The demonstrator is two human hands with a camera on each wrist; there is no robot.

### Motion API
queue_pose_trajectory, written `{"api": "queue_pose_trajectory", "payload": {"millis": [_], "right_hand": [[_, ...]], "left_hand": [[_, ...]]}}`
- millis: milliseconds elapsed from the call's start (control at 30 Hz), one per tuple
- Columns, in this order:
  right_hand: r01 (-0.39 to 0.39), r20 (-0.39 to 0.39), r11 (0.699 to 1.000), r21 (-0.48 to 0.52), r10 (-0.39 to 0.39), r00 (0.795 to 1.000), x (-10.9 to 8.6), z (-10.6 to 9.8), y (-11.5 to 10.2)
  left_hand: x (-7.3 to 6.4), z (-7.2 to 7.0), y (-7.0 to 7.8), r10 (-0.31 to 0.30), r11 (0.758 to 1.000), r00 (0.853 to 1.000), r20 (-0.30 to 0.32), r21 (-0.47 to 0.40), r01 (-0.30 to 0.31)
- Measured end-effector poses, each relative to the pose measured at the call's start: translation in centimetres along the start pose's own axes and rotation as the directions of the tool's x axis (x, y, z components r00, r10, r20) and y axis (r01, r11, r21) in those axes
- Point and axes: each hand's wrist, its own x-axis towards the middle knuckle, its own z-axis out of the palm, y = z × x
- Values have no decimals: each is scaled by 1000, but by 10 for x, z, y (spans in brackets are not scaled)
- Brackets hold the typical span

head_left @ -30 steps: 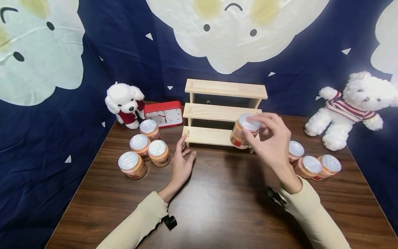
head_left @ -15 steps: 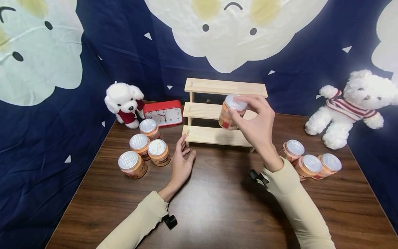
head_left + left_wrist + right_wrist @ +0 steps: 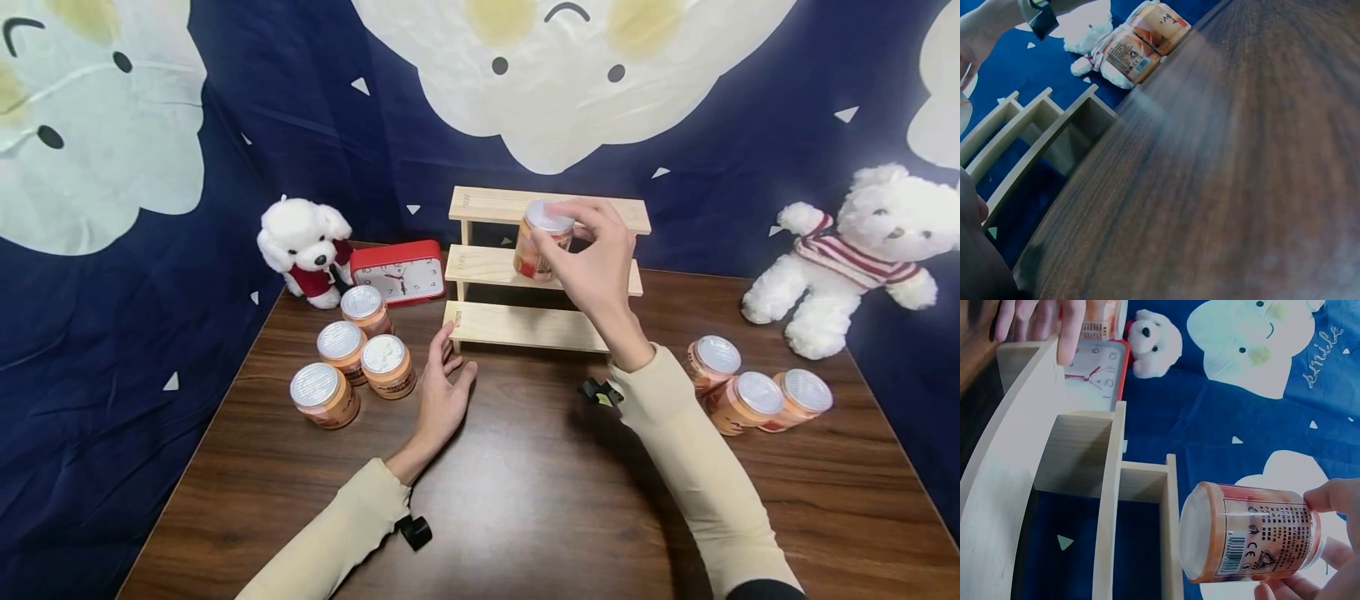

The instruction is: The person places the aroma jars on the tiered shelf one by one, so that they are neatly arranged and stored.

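Note:
My right hand [image 3: 603, 271] pinches a jar [image 3: 531, 248] with orange sides and a silvery lid, thumb and fingers round its lid end. In the head view the jar is upright in front of the upper steps of a three-step wooden shelf [image 3: 525, 325]. The right wrist view shows the held jar [image 3: 1257, 534] with its base towards the top step, seemingly just apart from it. My left hand [image 3: 442, 396] rests by the shelf's front left corner, fingers loosely bent, a fingertip touching the lowest step's end. Nothing is in it.
Several similar jars [image 3: 324, 396] stand left of my left hand, before a red clock [image 3: 397, 271] and a plush dog [image 3: 303, 250]. More jars [image 3: 738, 403] are grouped at the right, below a white plush bear [image 3: 855, 258]. A dark blue cloth hangs behind.
My right hand has carried the jar up, leftward and away from me, from before the lowest step to before the upper steps. The left hand stays at the shelf's corner.

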Motion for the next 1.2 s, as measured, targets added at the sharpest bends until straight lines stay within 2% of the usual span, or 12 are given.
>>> {"api": "queue_pose_trajectory", "payload": {"millis": [167,333,567,867,1200], "right_hand": [[-6,-15,1000,-22,6,1000,8,8,4],[-38,5,998,-47,39,999,19,14,4],[-68,30,998,-2,68,997,30,24,1],[-66,61,998,2,66,996,48,41,-6],[-100,86,995,2,99,991,58,59,1]], "left_hand": [[0,0,0,-8,1000,1000,-8,2,8],[1,0,-1,-8,1000,1000,-12,5,8],[1,1,0,-6,1000,1000,-7,2,6],[1,0,1,-9,1000,1000,-5,-1,9],[0,1,-2,-14,1000,1000,-6,6,14]]}}
